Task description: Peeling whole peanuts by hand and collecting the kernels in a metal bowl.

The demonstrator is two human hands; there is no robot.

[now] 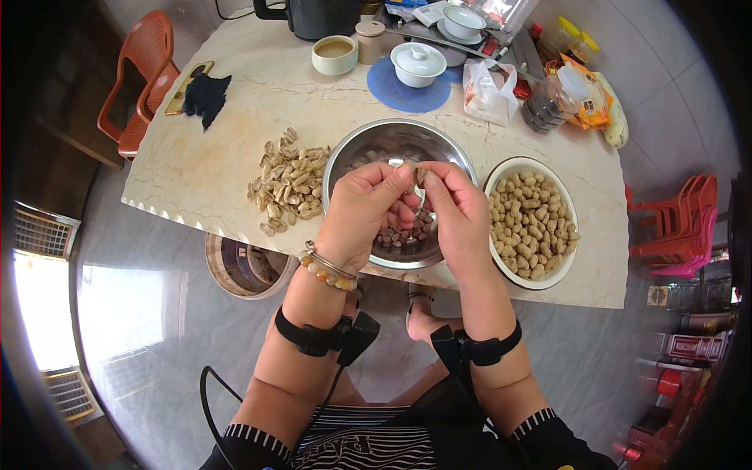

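Observation:
Both hands are raised over a steel bowl (pixel 401 128), their fingertips meeting in a pinch. A peanut (pixel 421 175) is between them. My left hand (pixel 356 210) closes thumb and fingers on a pale bit of its shell, and my right hand (pixel 460 215) pinches the darker piece. Fingers partly cover both pieces. Reddish-brown shelled kernels (pixel 403 236) lie in the bottom of the steel bowl. Left of it, empty shells (pixel 288 186) are heaped on the table. To the right, a white bowl (pixel 535 162) is full of unshelled peanuts (pixel 531 223).
The marbled table (pixel 223 153) carries a cup of brownish liquid (pixel 334 56), a lidded white bowl (pixel 418 64) on a blue mat, a plastic bag (pixel 487 92) and a jar (pixel 552 102). Below the near edge stands a bucket (pixel 247 268). Red chairs (pixel 677 215) are stacked at right.

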